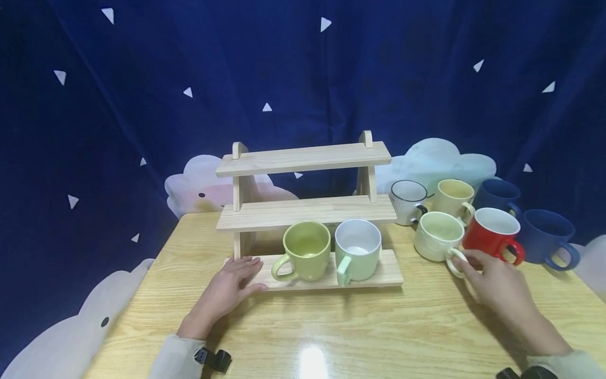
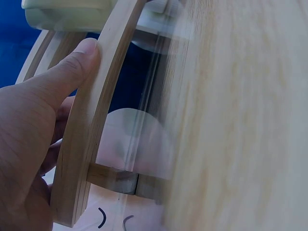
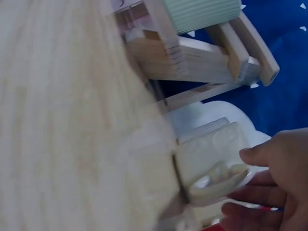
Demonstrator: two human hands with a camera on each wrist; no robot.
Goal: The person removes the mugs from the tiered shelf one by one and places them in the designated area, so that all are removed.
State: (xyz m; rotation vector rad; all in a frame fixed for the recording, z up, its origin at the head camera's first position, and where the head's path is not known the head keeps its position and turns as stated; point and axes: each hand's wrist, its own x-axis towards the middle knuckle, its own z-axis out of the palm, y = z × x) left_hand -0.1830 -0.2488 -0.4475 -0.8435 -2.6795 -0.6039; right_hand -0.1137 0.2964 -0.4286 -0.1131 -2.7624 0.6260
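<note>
A three-tier wooden display rack point(image 1: 303, 209) stands on the table. My left hand point(image 1: 235, 284) holds the left end of its bottom board. In the left wrist view the thumb point(image 2: 79, 60) lies on the board's front face, the other fingers on the far side. On that bottom board sit an olive-green mug point(image 1: 307, 252) and a mint-green mug point(image 1: 358, 252). To the right, my right hand point(image 1: 497, 281) pinches the handle of a pale cream-green mug point(image 1: 435, 239), which stands upright on the table. In the right wrist view its handle point(image 3: 224, 185) lies between thumb and fingers.
Close around the pale mug stand a white ribbed mug point(image 1: 406, 205), a cream-yellow mug point(image 1: 452, 197), a red mug point(image 1: 487, 237) and two dark blue mugs, one behind point(image 1: 494, 197) and one at the right point(image 1: 544, 239). A blue curtain point(image 1: 303, 63) hangs behind the table.
</note>
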